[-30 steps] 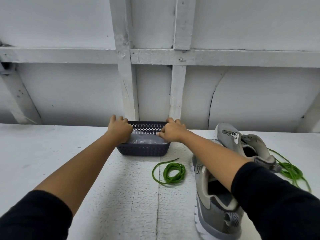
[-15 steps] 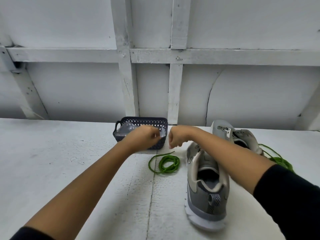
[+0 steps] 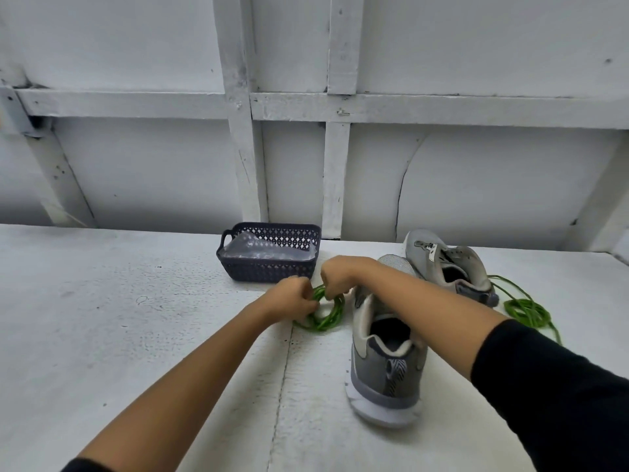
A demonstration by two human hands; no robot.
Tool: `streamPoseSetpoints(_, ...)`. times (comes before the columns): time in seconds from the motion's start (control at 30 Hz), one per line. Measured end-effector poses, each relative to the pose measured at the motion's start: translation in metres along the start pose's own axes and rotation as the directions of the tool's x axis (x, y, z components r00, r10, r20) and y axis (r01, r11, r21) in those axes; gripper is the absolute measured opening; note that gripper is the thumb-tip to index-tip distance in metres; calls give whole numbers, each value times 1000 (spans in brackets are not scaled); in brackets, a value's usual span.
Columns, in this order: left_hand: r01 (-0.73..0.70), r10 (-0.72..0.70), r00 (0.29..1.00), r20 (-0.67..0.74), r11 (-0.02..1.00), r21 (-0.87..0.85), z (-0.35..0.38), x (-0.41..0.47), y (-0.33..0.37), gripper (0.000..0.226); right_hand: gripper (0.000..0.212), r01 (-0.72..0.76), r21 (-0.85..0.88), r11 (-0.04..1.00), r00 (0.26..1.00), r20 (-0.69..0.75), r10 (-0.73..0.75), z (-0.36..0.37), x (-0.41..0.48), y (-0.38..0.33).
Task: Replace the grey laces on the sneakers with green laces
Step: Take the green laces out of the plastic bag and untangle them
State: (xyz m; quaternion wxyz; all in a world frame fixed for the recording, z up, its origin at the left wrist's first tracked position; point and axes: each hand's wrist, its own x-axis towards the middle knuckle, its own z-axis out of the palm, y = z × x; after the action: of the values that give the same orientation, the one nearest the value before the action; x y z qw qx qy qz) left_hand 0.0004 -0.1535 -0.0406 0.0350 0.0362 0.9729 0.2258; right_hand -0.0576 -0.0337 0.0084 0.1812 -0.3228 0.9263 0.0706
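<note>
While both forearms stretch forward over the white counter (image 3: 119,318), the two hands meet at the coiled green lace (image 3: 328,318), which lies flat on the counter just left of the near sneaker (image 3: 388,362), level with its front half.

The left hand (image 3: 292,299) is knuckles-up, its wrist straight in line with the bare forearm. Its fingers are curled in on the coil's left edge, grasping strands there. The right hand (image 3: 335,275) comes in from the other side, with the wrist bent downward and the fingers hooked under. They pinch the far rim of the coil. The right forearm crosses above the near sneaker's front and hides its toe. A black sleeve covers that arm from the elbow back.

That sneaker stands upright with its heel toward the camera and its opening showing. The far sneaker (image 3: 446,264) sits beyond it and to its right. A loose green lace (image 3: 526,310) is heaped on the counter well to the right of the near sneaker. Beyond it and to the left stands a dark basket (image 3: 269,272) holding crumpled clear plastic (image 3: 258,250).
</note>
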Motion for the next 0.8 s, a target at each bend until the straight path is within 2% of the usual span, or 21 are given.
streamPoseSetpoints(0.07, 31, -37, 999, -14, 950, -311, -7, -4, 4, 12, 11, 43, 224, 974, 993, -113, -18, -10, -11, 7)
streamPoseSetpoints(0.1, 29, -41, 999, -14, 876, -482, -11, -6, 8, 13, 11, 57, 378, 924, 988, -154, 2, -15, -16, 13)
streamPoseSetpoints(0.17, 11, -44, 999, -25, 663, -748, -21, -8, 18, 13, 13, 88, 649, 755, 979, -198, 56, -24, -25, 30)
streamPoseSetpoints(0.2, -6, -52, 998, -43, 569, -822, -27, -8, 24, 11, 12, 111, 745, 658, 975, -210, 73, -29, -30, 37)
streamPoseSetpoints(0.27, -59, -64, 993, -97, 445, -893, -41, -7, 40, 4, 10, 161, 880, 448, 974, -215, 72, -38, -45, 49)
streamPoseSetpoints(0.33, -117, -60, 987, -146, 348, -930, -56, -3, 55, 6, 10, 205, 946, 250, 974, -222, 42, -45, -61, 55)
streamPoseSetpoints(0.37, -139, -54, 985, -163, 310, -940, -63, -1, 62, 8, 11, 220, 958, 184, 973, -230, 36, -47, -68, 57)
streamPoseSetpoints(0.47, -184, -5, 981, -193, 277, -943, -80, 4, 79, 9, 11, 285, 953, 103, 955, -292, 54, -49, -85, 66)
streamPoseSetpoints(0.57, -201, 32, 979, -199, 236, -951, -88, 9, 89, 8, 10, 334, 931, 144, 932, -349, 99, -48, -93, 81)
streamPoseSetpoints(0.63, -206, 47, 979, -200, 264, -942, -89, 11, 94, 8, 10, 348, 923, 162, 921, -369, 124, -46, -98, 88)
streamPoseSetpoints(0.7, -202, 73, 979, -189, 304, -931, -88, 12, 99, 8, 12, 370, 923, 108, 912, -383, 145, -44, -102, 91)
streamPoseSetpoints(0.8, -199, 90, 979, -180, 299, -933, -84, 13, 104, 12, 18, 414, 909, -54, 894, -394, 214, -42, -105, 91)
